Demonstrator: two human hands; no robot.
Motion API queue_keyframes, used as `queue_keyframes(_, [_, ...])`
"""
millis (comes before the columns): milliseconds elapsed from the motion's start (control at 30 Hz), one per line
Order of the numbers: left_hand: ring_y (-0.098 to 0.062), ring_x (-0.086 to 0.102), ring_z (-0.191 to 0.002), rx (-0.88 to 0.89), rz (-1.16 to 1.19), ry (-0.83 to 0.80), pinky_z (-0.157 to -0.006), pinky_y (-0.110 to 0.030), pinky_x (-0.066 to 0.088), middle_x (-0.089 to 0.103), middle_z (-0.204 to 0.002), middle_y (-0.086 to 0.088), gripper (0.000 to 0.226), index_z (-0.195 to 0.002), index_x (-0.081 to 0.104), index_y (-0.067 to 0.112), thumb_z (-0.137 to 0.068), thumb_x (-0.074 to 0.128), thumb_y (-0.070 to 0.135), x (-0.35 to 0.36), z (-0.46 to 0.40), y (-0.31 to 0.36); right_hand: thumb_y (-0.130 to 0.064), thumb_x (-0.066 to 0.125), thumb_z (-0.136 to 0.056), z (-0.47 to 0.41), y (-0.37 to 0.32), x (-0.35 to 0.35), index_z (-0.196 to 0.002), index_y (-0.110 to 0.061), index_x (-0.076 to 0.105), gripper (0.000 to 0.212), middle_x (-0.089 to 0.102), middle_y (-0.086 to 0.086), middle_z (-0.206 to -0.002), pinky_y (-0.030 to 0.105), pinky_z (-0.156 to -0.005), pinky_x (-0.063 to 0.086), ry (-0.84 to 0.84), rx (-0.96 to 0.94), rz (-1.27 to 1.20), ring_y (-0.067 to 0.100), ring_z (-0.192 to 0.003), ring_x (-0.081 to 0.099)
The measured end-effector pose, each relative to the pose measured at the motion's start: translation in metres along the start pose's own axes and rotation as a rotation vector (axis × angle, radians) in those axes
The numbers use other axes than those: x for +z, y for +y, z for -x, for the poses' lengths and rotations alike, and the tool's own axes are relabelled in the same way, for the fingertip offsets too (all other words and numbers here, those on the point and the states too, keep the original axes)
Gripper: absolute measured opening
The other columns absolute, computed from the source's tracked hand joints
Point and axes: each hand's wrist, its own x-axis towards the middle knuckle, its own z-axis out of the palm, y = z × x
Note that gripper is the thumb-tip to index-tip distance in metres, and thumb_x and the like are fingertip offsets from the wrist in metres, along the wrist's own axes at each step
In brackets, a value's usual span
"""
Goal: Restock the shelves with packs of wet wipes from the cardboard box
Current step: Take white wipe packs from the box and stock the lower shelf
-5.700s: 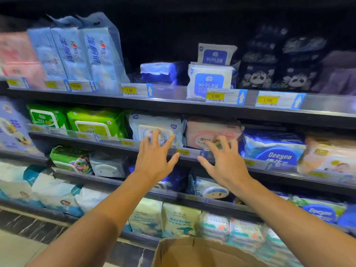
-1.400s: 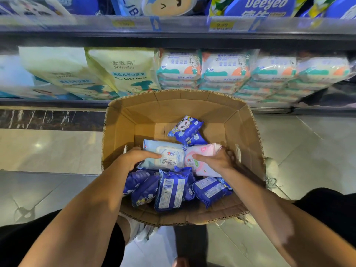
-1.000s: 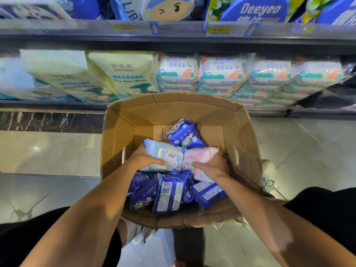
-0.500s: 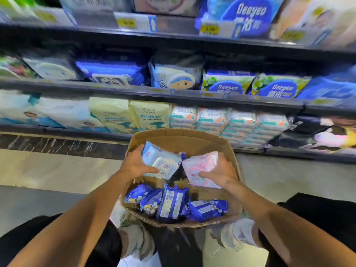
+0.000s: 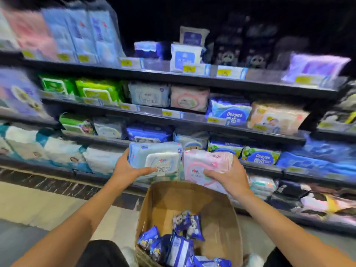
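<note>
Holding, left hand (image 5: 128, 171): a pale blue wet-wipe pack (image 5: 155, 158) is gripped at its left end, thumb laid across the front face, fingers hidden behind the pack.
Holding, right hand (image 5: 229, 175): a pink wet-wipe pack (image 5: 205, 166) is gripped at its right end, thumb laid across the lower front face, fingers wrapped over the far edge.
Pack position: both packs are held side by side above the far rim of the box, inner ends touching or nearly so, printed faces turned toward the camera, in front of the lower shelves.
Cardboard box (image 5: 221, 214): set below the hands between the person's knees, top open; small dark blue wipe sachets (image 5: 179, 245) are heaped at its near end.
Shelves (image 5: 192, 79): four dark tiers are seen, fronted by clear rails with yellow price tags (image 5: 189, 69).
Matching stock: a pale blue pack (image 5: 149, 94) and a pink pack (image 5: 189, 98) of the same design are stood side by side on the second tier from the top, directly above the hands.
Neighbouring stock: green packs (image 5: 96, 90) are placed left of these, a blue Deeyeo pack (image 5: 231, 113) right of them.
Image quality: the left and right margins are blurred; labels there cannot be read.
</note>
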Motion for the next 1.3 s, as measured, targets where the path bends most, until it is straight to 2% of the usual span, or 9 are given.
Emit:
queue_keyframes(100, [-0.010,0.069,-0.095,0.041,0.089,0.015,-0.067,-0.016,0.057,0.072,-0.105,0.006,0.070,-0.116,0.061,0.022,-0.057,0.095,0.006,-0.022,-0.001,0.026,-0.026,0.099,-0.051,-0.003,-0.037,-0.007,-0.103,-0.017,0.064,0.064,0.075,-0.002,-0.095,0.033,-0.074,0.058,0.005,-0.043,-0.075,0.011,-0.085,0.072])
queue_keyframes(200, [-0.015,0.071,-0.097,0.069,0.099,0.000,-0.069,-0.022,0.059,0.074,-0.106,0.002,0.071,-0.117,0.063,0.021,-0.055,0.097,0.012,-0.046,-0.009,0.046,-0.015,0.098,-0.054,-0.004,-0.073,-0.012,-0.107,-0.016,0.062,0.064,0.073,-0.005,-0.096,0.010,-0.061,0.049,0.002,-0.101,-0.135,-0.005,-0.075,0.067])
queue_keyframes(267, [-0.013,0.071,-0.096,0.092,0.099,-0.008,-0.071,-0.025,0.060,0.074,-0.106,0.003,0.072,-0.117,0.063,0.025,-0.054,0.098,0.016,-0.060,-0.015,0.061,-0.013,0.097,-0.056,-0.007,-0.091,-0.013,-0.105,-0.018,0.062,0.061,0.072,-0.008,-0.094,0.007,-0.058,0.047,-0.010,-0.144,-0.149,-0.010,-0.072,0.066])
queue_keyframes(433, [-0.010,0.071,-0.095,0.178,0.147,-0.024,-0.068,-0.021,0.059,0.072,-0.107,0.003,0.072,-0.121,0.061,0.029,-0.059,0.095,0.013,-0.078,-0.029,0.084,-0.022,0.099,-0.053,-0.019,-0.117,-0.010,-0.105,-0.020,0.064,0.062,0.076,-0.004,-0.097,0.033,-0.073,0.061,0.009,-0.172,-0.200,0.010,-0.086,0.074])
queue_keyframes(533, [-0.014,0.070,-0.099,0.193,0.164,-0.016,-0.077,-0.031,0.061,0.072,-0.109,0.003,0.073,-0.118,0.062,0.033,-0.057,0.096,0.016,-0.084,-0.041,0.083,-0.031,0.099,-0.047,-0.030,-0.121,0.001,-0.107,-0.019,0.063,0.071,0.075,-0.003,-0.100,0.043,-0.079,0.062,0.033,-0.164,-0.224,0.013,-0.089,0.074])
queue_keyframes(633, [-0.016,0.069,-0.100,0.192,0.166,-0.014,-0.080,-0.038,0.062,0.072,-0.109,0.002,0.074,-0.117,0.062,0.033,-0.054,0.097,0.018,-0.087,-0.055,0.076,-0.030,0.099,-0.046,-0.044,-0.125,0.013,-0.108,-0.020,0.064,0.072,0.075,-0.003,-0.101,0.043,-0.080,0.062,0.070,-0.153,-0.253,0.014,-0.090,0.074])
queue_keyframes(833, [-0.014,0.070,-0.098,0.198,0.233,0.011,-0.073,-0.029,0.059,0.073,-0.107,0.002,0.068,-0.115,0.062,0.035,-0.058,0.094,0.017,-0.084,-0.079,0.065,-0.014,0.097,-0.056,-0.071,-0.136,0.036,-0.108,-0.014,0.064,0.063,0.076,0.000,-0.099,0.032,-0.072,0.062,0.114,-0.166,-0.313,0.011,-0.086,0.074])
queue_keyframes(1033, [-0.018,0.072,-0.099,0.139,0.322,-0.012,-0.081,-0.040,0.060,0.075,-0.109,0.001,0.083,-0.120,0.064,0.029,-0.044,0.100,0.028,-0.085,-0.096,0.047,-0.025,0.098,-0.053,-0.110,-0.151,0.053,-0.103,-0.016,0.071,0.057,0.078,-0.002,-0.094,0.041,-0.080,0.062,0.127,-0.048,-0.398,0.015,-0.086,0.076])
queue_keyframes(1300, [-0.011,0.067,-0.084,0.076,0.277,0.027,-0.049,-0.018,0.051,0.072,-0.098,0.003,0.063,-0.116,0.063,0.023,-0.062,0.089,0.004,-0.090,-0.100,0.035,-0.030,0.097,-0.055,-0.146,-0.168,0.081,-0.102,-0.017,0.070,0.056,0.078,-0.001,-0.093,0.039,-0.079,0.062,0.104,0.088,-0.523,0.018,-0.086,0.075])
